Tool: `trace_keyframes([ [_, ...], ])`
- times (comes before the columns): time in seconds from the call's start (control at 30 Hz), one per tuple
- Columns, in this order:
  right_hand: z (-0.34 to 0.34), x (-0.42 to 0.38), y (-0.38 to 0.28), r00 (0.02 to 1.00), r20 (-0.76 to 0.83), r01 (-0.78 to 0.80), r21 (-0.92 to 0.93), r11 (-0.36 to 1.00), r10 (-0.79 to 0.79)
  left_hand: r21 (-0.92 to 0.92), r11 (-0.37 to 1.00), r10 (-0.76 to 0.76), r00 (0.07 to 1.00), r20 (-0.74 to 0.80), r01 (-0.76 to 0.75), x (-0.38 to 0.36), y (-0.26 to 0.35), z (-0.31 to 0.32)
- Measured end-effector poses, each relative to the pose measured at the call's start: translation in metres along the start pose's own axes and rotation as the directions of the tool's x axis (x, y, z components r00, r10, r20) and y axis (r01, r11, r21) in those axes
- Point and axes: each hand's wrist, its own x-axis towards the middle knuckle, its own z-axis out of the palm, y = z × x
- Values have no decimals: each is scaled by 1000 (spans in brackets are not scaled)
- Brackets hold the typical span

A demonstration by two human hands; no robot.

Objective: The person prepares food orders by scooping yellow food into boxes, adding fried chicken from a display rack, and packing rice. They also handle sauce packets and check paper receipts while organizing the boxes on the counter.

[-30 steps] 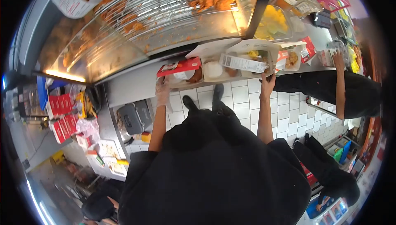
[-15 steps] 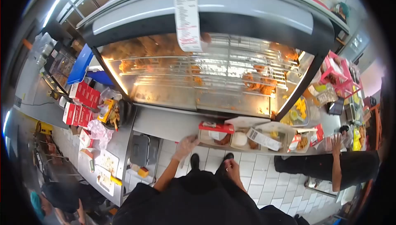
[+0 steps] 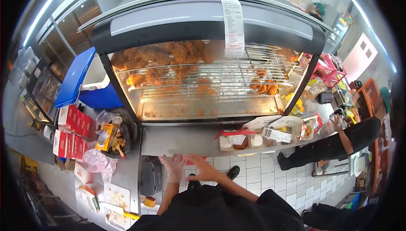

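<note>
My left hand (image 3: 172, 168), in a clear plastic glove, is raised with its fingers apart at the counter's front edge, just left of my right hand. My right hand (image 3: 203, 170) is bare and slightly blurred, reaching leftward toward the glove. A small red item (image 3: 195, 159) shows beside its fingers; I cannot tell whether they grip it. Right of both hands, on the steel counter (image 3: 177, 140), stand opened food boxes. One box with a red lid (image 3: 231, 138) has food inside, and a printed slip (image 3: 276, 135) lies across another.
Fried chicken (image 3: 179, 55) fills racks in the glass warming cabinet (image 3: 177, 112), where a receipt (image 3: 233, 28) hangs. At left are a blue cooler (image 3: 99, 97), stacked red-and-white boxes (image 3: 74, 123) and cutting boards (image 3: 118, 199). A co-worker's arm (image 3: 344, 140) reaches over the right counter.
My right hand has moved left and up, close to my gloved left hand. The left hand has shifted slightly left and down. The view has turned, and a red item now shows between the hands.
</note>
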Motion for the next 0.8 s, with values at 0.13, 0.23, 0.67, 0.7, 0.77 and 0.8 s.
trace_keyframes([
  [0.13,58,-19,4,991,-130,-42,-376,926,-8,-95,995,18,999,-46,-23,9,13,17],
  [0.23,61,-24,9,988,-122,-127,-317,940,93,-6,1000,-5,998,-60,5,14,16,29],
  [0.67,63,-73,16,911,290,-239,-208,949,293,399,917,-96,984,150,29,36,-24,-44],
  [0.7,57,-77,17,881,364,-235,-221,947,303,385,922,-88,988,127,32,28,-27,-41],
  [0.77,47,-89,31,825,445,-269,-232,935,348,632,772,-52,985,167,-66,10,-15,-50],
  [0.8,42,-94,45,752,529,-311,-241,919,393,652,751,-23,984,177,-100,0,-10,-50],
])
